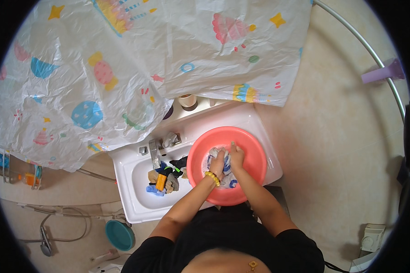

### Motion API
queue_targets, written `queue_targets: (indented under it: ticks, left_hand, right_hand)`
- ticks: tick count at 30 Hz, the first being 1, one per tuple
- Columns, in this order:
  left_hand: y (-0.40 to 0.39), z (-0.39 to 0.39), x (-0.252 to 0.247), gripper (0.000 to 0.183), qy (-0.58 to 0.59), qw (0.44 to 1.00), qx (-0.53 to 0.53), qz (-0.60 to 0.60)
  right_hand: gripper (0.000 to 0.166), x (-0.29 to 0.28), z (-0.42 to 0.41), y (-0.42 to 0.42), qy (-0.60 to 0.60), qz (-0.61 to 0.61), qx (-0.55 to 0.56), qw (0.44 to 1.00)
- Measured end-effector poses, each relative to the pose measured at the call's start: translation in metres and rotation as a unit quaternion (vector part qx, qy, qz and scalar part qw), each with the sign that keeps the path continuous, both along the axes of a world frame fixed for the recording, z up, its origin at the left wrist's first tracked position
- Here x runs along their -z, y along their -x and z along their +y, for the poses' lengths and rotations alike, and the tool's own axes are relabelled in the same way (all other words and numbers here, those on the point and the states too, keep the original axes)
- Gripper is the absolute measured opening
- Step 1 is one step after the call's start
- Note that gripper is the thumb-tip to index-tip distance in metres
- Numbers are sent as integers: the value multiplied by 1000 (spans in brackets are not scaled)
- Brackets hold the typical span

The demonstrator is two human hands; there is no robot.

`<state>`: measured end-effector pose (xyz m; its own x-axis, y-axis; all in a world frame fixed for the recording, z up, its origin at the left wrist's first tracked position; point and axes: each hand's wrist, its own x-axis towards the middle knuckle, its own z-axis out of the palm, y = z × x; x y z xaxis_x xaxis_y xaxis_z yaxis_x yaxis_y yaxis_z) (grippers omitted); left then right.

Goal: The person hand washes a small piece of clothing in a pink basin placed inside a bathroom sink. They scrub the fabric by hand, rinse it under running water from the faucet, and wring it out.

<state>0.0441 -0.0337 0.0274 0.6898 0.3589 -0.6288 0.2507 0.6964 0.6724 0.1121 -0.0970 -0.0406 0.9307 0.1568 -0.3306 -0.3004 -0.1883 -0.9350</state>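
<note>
A coral-pink plastic basin [249, 191] rests on the right part of a white ceramic washbasin [123, 191]. Inside it lies a wet white cloth with blue markings [229, 180], with some suds around it. My left hand [218, 163], with a yellow beaded bracelet at the wrist, grips a bunched part of this cloth. Close beside it, my right hand [237, 157] has its fingers curled against the same cloth. Part of the cloth is hidden under both hands.
An orange soap bar [161, 182] sits on a heap of small dark, tan and blue fabric items [172, 184] in the sink bowl. A faucet [154, 153] stands behind them. Above hangs a patterned plastic sheet [198, 51]. A teal basin [120, 235] and shower head [45, 246] are at left.
</note>
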Motion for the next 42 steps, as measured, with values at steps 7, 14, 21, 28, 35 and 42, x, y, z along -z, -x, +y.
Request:
queue_targets:
  ticks: [7,14,21,28,35,42]
  left_hand:
    - [13,9,91,28,-454,850,258,-70]
    - [1,37,51,30,303,943,-37,-135]
    - [13,15,51,45,283,951,-51,-115]
    - [18,26,70,36,231,962,-45,-142]
    - [8,5,3,33,189,976,-93,49]
    - [14,15,21,28,157,985,-75,2]
  right_hand:
    - [31,-24,-5,21,-144,119,-108,976]
    - [18,-56,-17,34,124,-275,-242,922]
    - [19,-59,3,55,323,-444,-211,809]
    - [28,-70,11,69,267,-482,-231,802]
    - [24,-36,9,18,334,-371,-205,842]
    - [15,-86,9,74,355,-464,-289,758]
